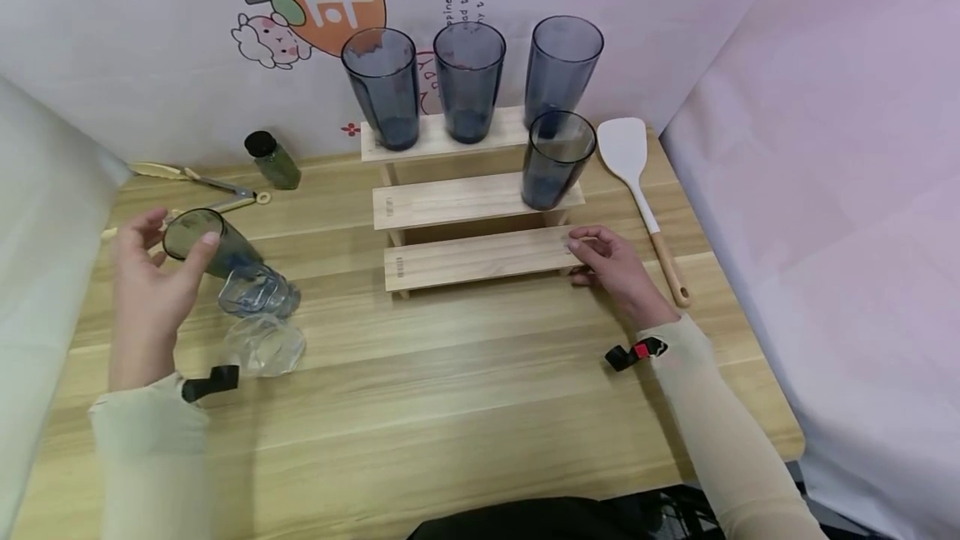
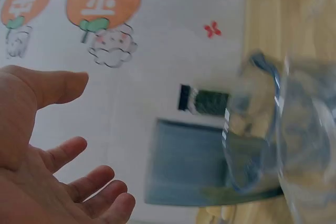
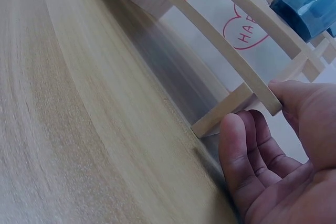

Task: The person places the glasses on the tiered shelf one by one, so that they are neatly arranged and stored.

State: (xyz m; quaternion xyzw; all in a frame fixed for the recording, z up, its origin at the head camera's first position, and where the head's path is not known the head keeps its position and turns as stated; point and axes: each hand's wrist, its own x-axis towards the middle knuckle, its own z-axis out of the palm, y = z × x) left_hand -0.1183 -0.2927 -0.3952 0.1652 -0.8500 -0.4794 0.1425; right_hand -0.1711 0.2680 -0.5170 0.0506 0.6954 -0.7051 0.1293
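Observation:
My left hand (image 1: 153, 298) is spread around the rim of a smoky grey drinking glass (image 1: 238, 255) on the table's left. In the left wrist view its fingers (image 2: 89, 182) stand apart from that glass (image 2: 184, 163). Beside it are a faceted bluish glass (image 1: 277, 294) and a clear glass (image 1: 270, 348). At the right end of a three-tier wooden rack's lowest board (image 1: 480, 257), my right hand (image 1: 617, 269) grips the corner, thumb at the board and fingers curled below. Three dark blue-grey glasses (image 1: 470, 90) stand on the top tier, one more (image 1: 555, 165) on the middle tier's right end.
A white spatula with a wooden handle (image 1: 663, 269) lies right of the rack. Behind the left hand are a black-capped jar of green contents (image 1: 277, 163) and metal tongs (image 1: 217, 184). A printed white cloth (image 1: 172, 23) hangs behind the wooden table (image 1: 420, 415).

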